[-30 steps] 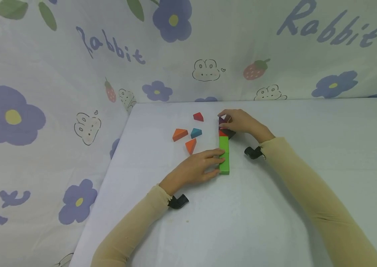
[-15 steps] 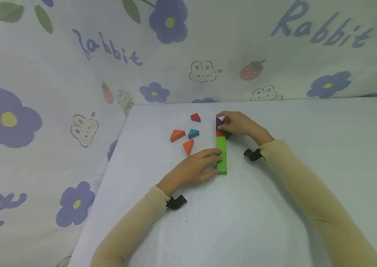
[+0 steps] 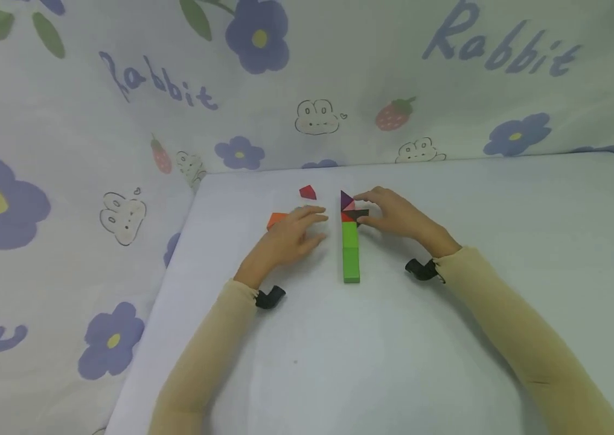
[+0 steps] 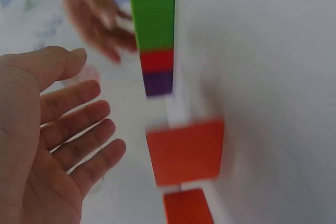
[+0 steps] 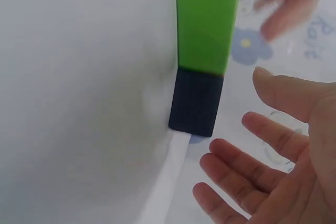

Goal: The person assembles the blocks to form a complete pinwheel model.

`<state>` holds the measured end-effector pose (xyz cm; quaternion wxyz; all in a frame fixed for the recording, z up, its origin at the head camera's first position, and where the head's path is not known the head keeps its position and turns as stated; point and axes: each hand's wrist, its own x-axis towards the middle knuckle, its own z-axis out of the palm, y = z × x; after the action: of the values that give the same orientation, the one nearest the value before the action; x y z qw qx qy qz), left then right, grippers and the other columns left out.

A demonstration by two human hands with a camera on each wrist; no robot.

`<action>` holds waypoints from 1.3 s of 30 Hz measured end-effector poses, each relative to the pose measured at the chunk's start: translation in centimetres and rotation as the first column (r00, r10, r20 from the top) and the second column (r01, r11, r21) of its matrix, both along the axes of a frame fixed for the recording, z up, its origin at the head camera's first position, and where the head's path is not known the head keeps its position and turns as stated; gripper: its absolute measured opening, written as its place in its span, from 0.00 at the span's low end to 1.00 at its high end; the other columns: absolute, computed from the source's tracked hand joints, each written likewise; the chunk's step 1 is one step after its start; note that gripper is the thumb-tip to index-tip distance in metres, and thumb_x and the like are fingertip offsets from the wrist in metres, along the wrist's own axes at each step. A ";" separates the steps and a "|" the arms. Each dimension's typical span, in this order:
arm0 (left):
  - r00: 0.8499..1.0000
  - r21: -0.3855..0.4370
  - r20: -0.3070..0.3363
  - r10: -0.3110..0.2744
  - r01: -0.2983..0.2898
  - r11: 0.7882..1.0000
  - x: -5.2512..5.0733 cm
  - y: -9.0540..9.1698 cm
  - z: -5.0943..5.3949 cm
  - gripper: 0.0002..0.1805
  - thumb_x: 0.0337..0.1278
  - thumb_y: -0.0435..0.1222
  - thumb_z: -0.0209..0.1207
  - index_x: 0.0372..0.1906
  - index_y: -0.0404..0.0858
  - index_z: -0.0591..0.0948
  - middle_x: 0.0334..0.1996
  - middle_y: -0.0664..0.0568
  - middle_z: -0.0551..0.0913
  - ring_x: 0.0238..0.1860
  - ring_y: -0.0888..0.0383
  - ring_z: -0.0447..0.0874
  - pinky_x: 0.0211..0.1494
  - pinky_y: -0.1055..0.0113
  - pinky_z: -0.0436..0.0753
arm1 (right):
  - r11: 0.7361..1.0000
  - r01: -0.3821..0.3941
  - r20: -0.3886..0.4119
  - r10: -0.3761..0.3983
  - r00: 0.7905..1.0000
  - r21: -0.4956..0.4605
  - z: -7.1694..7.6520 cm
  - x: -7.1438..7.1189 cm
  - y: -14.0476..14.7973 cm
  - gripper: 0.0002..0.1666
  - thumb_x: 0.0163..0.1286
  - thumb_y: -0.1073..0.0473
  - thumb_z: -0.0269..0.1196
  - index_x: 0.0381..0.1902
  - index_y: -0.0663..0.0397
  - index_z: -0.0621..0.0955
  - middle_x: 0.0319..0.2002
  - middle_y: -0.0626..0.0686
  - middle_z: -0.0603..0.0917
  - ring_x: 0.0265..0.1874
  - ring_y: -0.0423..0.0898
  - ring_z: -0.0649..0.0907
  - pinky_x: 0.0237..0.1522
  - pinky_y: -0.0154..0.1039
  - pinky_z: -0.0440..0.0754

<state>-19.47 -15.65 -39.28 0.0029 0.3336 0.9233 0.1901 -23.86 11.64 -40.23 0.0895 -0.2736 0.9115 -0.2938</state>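
Observation:
A column of two green blocks [image 3: 351, 264] lies on the white table, with a red triangular block [image 3: 347, 217], a pink piece [image 3: 350, 206] and a purple triangular block [image 3: 345, 200] at its far end. A black block [image 3: 362, 213] juts out on the column's right. Beside these end pieces is my right hand [image 3: 398, 212], its fingers spread; in the right wrist view they hold nothing. My left hand [image 3: 284, 238] hovers left of the column, fingers loosely extended and holding nothing. Under it an orange block [image 3: 276, 220] partly shows; other loose blocks there are hidden.
A loose red block [image 3: 308, 192] lies toward the back of the table [image 3: 393, 362]. Behind and to the left hangs a patterned cloth [image 3: 263, 103] with flowers and rabbits. In the left wrist view, orange block faces [image 4: 186, 153] stand below the column.
My left hand has left the green blocks and moved away and left, over the loose blocks. My right hand has let go of the end pieces and drawn slightly right, uncovering the pink piece.

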 end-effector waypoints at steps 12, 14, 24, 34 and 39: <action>0.978 -0.104 0.133 0.160 -0.147 0.984 -7.1 -2.5 -1.2 0.26 0.71 0.47 0.51 0.68 0.39 0.72 0.73 0.49 0.63 0.75 0.50 0.58 0.77 0.51 0.61 | 0.996 -0.084 -0.159 0.087 0.984 0.025 -0.5 6.2 -1.6 0.32 0.64 0.50 0.68 0.64 0.52 0.76 0.66 0.58 0.73 0.64 0.56 0.73 0.64 0.55 0.74; 0.976 -0.124 0.141 0.164 -0.147 0.981 -7.3 -2.7 -1.4 0.28 0.72 0.48 0.51 0.69 0.38 0.70 0.74 0.48 0.61 0.76 0.49 0.57 0.77 0.51 0.60 | 0.996 -0.074 -0.176 0.081 0.981 0.044 -0.7 6.7 -1.9 0.32 0.64 0.48 0.69 0.64 0.51 0.76 0.67 0.57 0.72 0.64 0.56 0.73 0.64 0.55 0.74; 0.977 -0.145 0.143 0.156 -0.135 0.980 -7.8 -2.6 -1.9 0.31 0.73 0.50 0.47 0.73 0.38 0.65 0.75 0.48 0.59 0.76 0.49 0.55 0.78 0.52 0.58 | 0.996 -0.039 -0.139 0.050 0.989 0.080 -1.2 6.7 -1.7 0.35 0.64 0.45 0.67 0.67 0.49 0.74 0.69 0.57 0.69 0.67 0.56 0.70 0.68 0.55 0.70; 0.976 -0.134 0.168 0.139 -0.117 0.984 -7.3 -1.6 -1.7 0.31 0.72 0.52 0.49 0.73 0.44 0.65 0.75 0.52 0.60 0.76 0.51 0.56 0.78 0.52 0.59 | 0.995 -0.045 -0.148 0.059 0.987 0.092 -1.3 6.7 -1.6 0.34 0.65 0.43 0.66 0.66 0.49 0.75 0.69 0.58 0.68 0.67 0.57 0.70 0.68 0.56 0.70; 0.975 -0.146 0.181 0.130 -0.104 0.984 -7.0 -1.1 -1.6 0.30 0.71 0.51 0.50 0.73 0.45 0.66 0.75 0.53 0.61 0.76 0.52 0.56 0.78 0.52 0.58 | 0.993 -0.061 -0.150 0.076 0.986 0.097 -0.9 6.9 -1.6 0.38 0.63 0.39 0.66 0.67 0.49 0.74 0.70 0.58 0.67 0.67 0.57 0.70 0.67 0.57 0.70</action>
<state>-26.52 -16.72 -40.90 0.1023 0.2581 0.9477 0.1573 -16.95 10.06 -41.17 0.0417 -0.3222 0.9183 -0.2264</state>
